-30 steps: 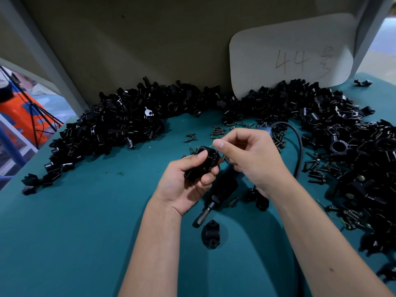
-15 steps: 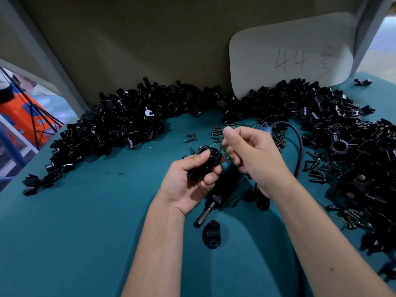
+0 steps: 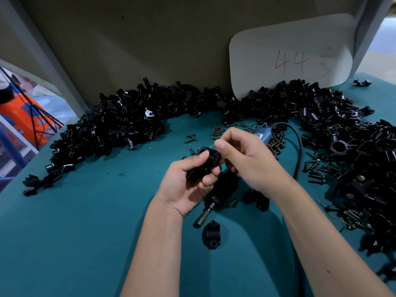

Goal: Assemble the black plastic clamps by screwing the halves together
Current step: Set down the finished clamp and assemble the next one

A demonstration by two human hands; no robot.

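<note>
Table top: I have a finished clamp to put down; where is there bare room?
Bare green table left of the left forearm, below the left parts pile. Crowded: right side under the right parts pile, loose screws, and the driver between the hands.

Both hands raised, close together.
Left hand [image 3: 188, 181] curled in a holding grip; right hand [image 3: 246, 159] pinches, thumb against fingertips.

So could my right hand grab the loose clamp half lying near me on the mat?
Probably yes. The clamp half lies alone on bare mat below the screwdriver, nothing covering it. But the right hand is pinching something small at the clamp in the left hand.
</note>
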